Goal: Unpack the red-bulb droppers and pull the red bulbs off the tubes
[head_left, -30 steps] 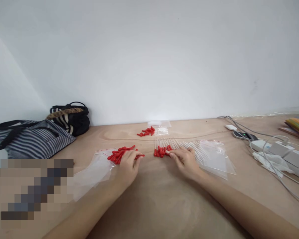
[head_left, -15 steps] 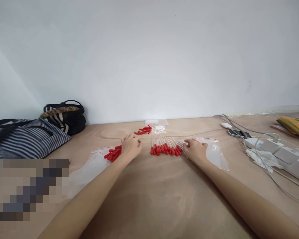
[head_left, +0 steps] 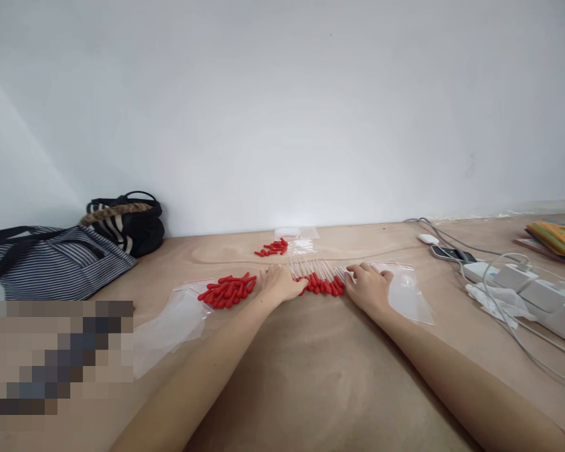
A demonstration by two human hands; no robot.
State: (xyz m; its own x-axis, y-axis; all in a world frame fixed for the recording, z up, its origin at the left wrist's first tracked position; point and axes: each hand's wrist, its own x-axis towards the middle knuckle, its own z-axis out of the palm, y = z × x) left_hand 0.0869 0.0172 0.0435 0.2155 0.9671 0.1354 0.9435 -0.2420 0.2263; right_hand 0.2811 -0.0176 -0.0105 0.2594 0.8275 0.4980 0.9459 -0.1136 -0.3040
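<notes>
A row of thin clear droppers with red bulbs (head_left: 322, 285) lies on the wooden table (head_left: 301, 376) between my hands. My left hand (head_left: 280, 285) rests on the row's left end, fingers curled over the bulbs. My right hand (head_left: 370, 285) lies at the row's right end, fingers bent over the clear tubes and the edge of a clear plastic bag (head_left: 407, 295). A pile of loose red bulbs (head_left: 226, 292) sits left of my left hand, on the mouth of another clear bag (head_left: 169, 326). A smaller heap of red bulbs (head_left: 270, 248) lies farther back.
A striped bag (head_left: 51, 263) and a black-and-white bag (head_left: 127, 223) stand at the left by the wall. Power strips (head_left: 532, 292), cables, a small device (head_left: 449, 253) and coloured papers (head_left: 555, 235) occupy the right side. A blurred patch covers the lower left.
My left hand has moved right, from the loose red bulbs onto the left end of the dropper row. My right hand stays at the row's right end.
</notes>
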